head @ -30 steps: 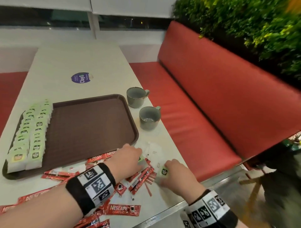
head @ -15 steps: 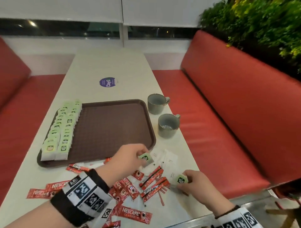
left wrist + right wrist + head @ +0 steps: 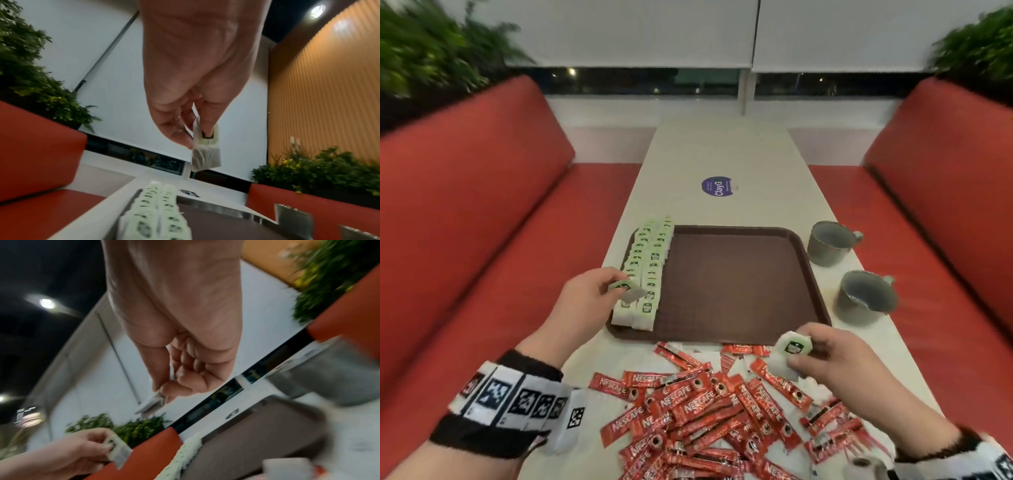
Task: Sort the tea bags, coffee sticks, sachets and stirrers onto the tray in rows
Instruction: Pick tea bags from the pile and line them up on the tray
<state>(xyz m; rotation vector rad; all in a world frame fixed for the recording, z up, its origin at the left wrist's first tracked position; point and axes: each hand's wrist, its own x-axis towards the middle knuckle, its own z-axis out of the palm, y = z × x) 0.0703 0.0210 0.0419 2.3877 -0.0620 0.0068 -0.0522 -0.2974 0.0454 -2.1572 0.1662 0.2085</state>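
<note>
A brown tray [image 3: 739, 284] lies mid-table with two rows of green-tagged tea bags [image 3: 645, 274] along its left edge. My left hand [image 3: 585, 301] hovers over the near end of those rows and pinches a tea bag [image 3: 625, 289] by its tag; in the left wrist view this tea bag [image 3: 205, 149] hangs from the fingertips [image 3: 207, 128]. My right hand [image 3: 825, 356] holds a second tea bag [image 3: 791, 346] just off the tray's near right corner. Red coffee sticks [image 3: 705, 411] are piled on the table in front of the tray.
Two grey cups [image 3: 830, 241] [image 3: 866, 296] stand right of the tray. A purple round sticker [image 3: 717, 186] sits further up the white table [image 3: 722, 150]. Red bench seats [image 3: 482, 212] [image 3: 945, 192] flank the table. White sachets lie among the sticks.
My left hand has carried its tea bag from the pile to over the tea bag rows at the tray's left. My right hand has lifted its tea bag. The head view has swung left.
</note>
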